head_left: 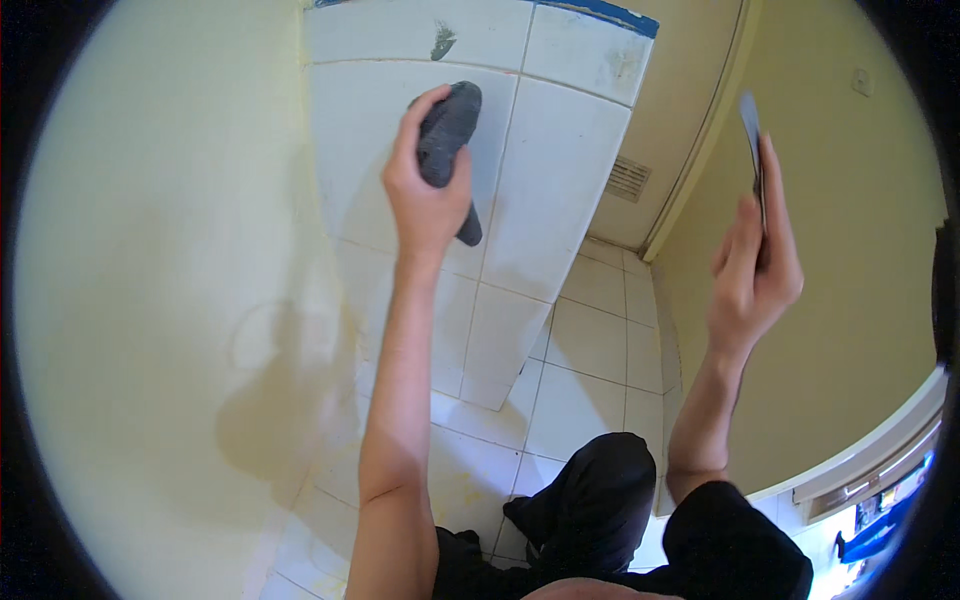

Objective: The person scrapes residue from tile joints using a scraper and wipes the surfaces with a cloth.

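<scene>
My left hand is closed around a bunched dark grey cloth. It holds the cloth up at the white tiled wall, and one end hangs below my palm. Above the cloth, a dark grey-green smudge marks a tile. Out to the right, my right hand grips a thin flat-bladed scraper with its blade pointing up, away from the tiles. My fingers hide most of its lower part.
A blue edge runs along the top of the tiled wall. At left is a cream wall; at right, a yellowish wall. Behind stands a door with a vent. White floor tiles lie below, around my dark-trousered leg.
</scene>
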The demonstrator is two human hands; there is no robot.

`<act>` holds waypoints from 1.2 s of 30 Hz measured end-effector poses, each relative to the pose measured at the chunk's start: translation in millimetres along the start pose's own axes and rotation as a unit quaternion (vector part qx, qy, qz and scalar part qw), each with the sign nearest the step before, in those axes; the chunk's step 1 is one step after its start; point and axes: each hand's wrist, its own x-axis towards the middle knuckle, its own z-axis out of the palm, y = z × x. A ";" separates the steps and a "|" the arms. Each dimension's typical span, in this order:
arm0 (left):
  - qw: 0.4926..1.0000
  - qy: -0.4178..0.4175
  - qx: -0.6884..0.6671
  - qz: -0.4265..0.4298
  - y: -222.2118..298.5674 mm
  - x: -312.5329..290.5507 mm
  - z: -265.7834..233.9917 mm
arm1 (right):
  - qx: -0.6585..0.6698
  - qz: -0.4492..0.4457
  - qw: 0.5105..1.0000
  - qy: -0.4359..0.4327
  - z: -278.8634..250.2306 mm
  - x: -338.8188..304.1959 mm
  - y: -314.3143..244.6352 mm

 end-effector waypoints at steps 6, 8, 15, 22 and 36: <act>0.992 -0.106 0.031 0.067 -13.7 -38.6 36.5 | 0.036 0.055 0.991 -0.117 2.1 -61.9 19.7; 0.970 -0.219 -0.011 0.106 -11.7 -52.2 44.2 | 0.045 0.060 0.989 -0.125 1.4 -70.6 24.9; 0.932 -0.294 0.019 0.212 2.5 -66.1 61.5 | 0.055 0.022 0.995 -0.079 -12.1 -103.5 38.0; 0.993 -0.084 0.022 0.075 5.8 -29.5 64.4 | 0.103 0.080 0.984 -0.121 -12.1 -99.3 21.2; 0.978 -0.113 0.102 0.145 -9.8 -44.2 36.5 | -0.060 -0.020 0.982 -0.180 11.8 -55.0 28.4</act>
